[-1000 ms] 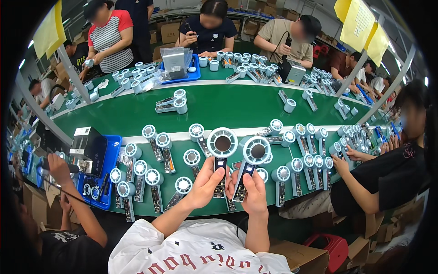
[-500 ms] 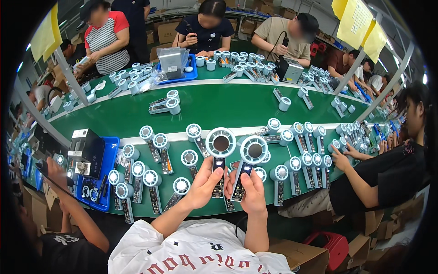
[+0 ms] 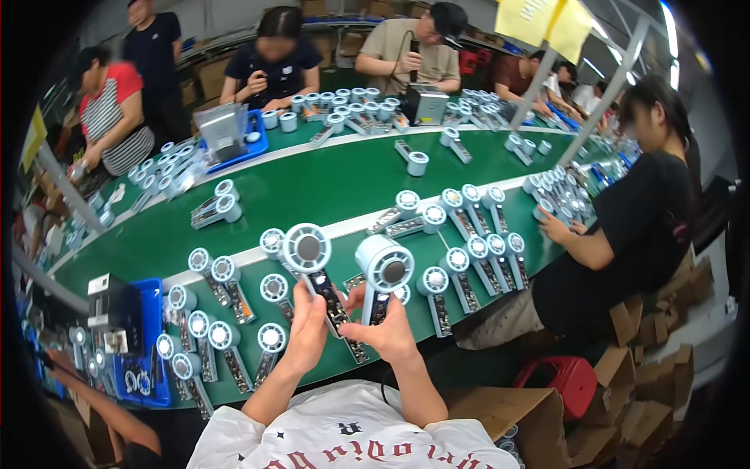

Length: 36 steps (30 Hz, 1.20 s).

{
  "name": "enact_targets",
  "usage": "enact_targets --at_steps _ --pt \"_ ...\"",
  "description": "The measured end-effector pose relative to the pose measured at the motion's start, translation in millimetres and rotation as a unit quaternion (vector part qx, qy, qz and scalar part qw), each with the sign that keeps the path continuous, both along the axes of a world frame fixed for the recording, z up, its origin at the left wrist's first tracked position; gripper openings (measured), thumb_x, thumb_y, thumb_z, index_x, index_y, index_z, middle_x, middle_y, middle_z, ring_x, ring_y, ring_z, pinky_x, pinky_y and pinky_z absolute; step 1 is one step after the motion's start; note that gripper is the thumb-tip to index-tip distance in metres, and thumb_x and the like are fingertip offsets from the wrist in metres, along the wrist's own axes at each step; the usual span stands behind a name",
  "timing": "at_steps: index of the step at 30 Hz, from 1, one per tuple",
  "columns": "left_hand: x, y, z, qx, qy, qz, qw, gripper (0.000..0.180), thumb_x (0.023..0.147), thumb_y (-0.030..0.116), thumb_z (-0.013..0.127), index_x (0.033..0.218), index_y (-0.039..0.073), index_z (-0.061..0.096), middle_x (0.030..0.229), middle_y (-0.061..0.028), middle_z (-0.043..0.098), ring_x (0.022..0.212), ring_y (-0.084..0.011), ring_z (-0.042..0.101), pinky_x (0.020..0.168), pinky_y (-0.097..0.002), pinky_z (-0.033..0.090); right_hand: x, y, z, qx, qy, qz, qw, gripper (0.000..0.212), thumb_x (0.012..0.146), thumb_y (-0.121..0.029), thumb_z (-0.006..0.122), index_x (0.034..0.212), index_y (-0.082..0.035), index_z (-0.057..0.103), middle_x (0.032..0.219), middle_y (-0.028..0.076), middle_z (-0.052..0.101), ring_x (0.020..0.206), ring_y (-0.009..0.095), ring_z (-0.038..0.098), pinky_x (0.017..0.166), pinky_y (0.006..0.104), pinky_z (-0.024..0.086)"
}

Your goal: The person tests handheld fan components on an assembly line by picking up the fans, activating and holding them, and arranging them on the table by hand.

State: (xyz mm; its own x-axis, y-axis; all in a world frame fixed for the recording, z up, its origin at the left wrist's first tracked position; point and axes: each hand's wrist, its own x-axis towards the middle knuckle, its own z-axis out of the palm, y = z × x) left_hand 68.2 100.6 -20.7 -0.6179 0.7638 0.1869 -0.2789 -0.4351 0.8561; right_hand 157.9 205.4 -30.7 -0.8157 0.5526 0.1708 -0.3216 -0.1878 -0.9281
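Note:
My left hand (image 3: 307,334) is closed round the handle of a pale blue handheld fan (image 3: 308,248), whose round head faces up with a dark centre. A circuit board shows along its open handle, with a small light lit near the top. My right hand (image 3: 388,332) grips a second handheld fan (image 3: 388,264), its head tilted so that the side of the housing shows. A light is lit on its handle too. The right thumb lies by the lower handle of the first fan. Both fans are held above the green bench (image 3: 312,367), side by side.
Several similar fans (image 3: 224,336) lie on the bench to the left, others (image 3: 457,262) to the right. A blue tray (image 3: 160,383) with a dark box stands at left. A co-worker (image 3: 633,211) sits at right; more people work across the green belt (image 3: 312,195). A red stool (image 3: 558,383) stands below right.
The whole view has swung to the right and tilted. The right-hand fan has turned to show its housing side, and my right thumb has shifted toward the left fan's handle.

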Motion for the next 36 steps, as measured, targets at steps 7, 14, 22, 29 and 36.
enact_targets --at_steps 7,14,22,29,36 --pt "11.1 33.4 -13.3 -0.003 0.027 0.035 0.999 0.050 0.099 0.033 0.038 0.137 0.009 0.017 0.113 -0.0120 0.047 0.096 -0.0218 0.052 0.090 -0.0401 0.042 22.7 1.8 22.4 0.031 -0.133 -0.132 0.982 0.036 0.062 0.002 0.079 0.095 -0.001 0.063 0.089 0.006 0.063 0.072 0.014 0.059 0.067 0.0231 0.048" --pt "23.2 73.1 -9.9 -0.025 0.009 -0.037 0.999 0.053 0.100 0.036 0.035 0.139 0.009 0.014 0.116 -0.0129 0.045 0.105 -0.0232 0.049 0.092 -0.0392 0.040 32.5 14.1 24.4 0.075 -0.064 -0.279 0.955 0.032 0.064 0.002 0.078 0.092 0.000 0.063 0.082 0.006 0.063 0.067 0.012 0.058 0.064 0.0217 0.047" --pt "19.8 100.8 20.4 -0.116 0.183 -0.127 0.968 0.062 0.099 0.034 0.037 0.142 0.001 0.008 0.125 -0.0182 0.036 0.114 -0.0264 0.039 0.098 -0.0371 0.032 53.1 83.9 17.2 -0.040 -0.016 -0.389 0.920 0.027 0.067 0.006 0.070 0.090 0.000 0.058 0.079 0.007 0.060 0.059 0.012 0.054 0.052 0.0221 0.045" --pt "-8.7 77.3 25.6 -0.193 0.257 -0.061 0.945 0.056 0.098 0.031 0.041 0.138 -0.003 0.022 0.127 -0.0200 0.037 0.117 -0.0282 0.040 0.095 -0.0375 0.037 88.3 281.2 1.4 0.183 -0.128 -0.555 0.801 0.029 0.064 0.000 0.071 0.089 0.000 0.058 0.080 0.008 0.061 0.067 0.016 0.056 0.065 0.0297 0.049" --pt "-48.7 102.8 33.6 -0.294 0.334 0.030 0.895 0.047 0.096 0.031 0.044 0.128 -0.003 0.038 0.120 -0.0172 0.044 0.112 -0.0257 0.045 0.092 -0.0343 0.040 102.3 435.8 -38.0 0.386 -0.311 -0.577 0.649 0.037 0.067 -0.009 0.068 0.100 -0.002 0.054 0.087 0.021 0.064 0.079 0.046 0.059 0.074 0.0473 0.047"
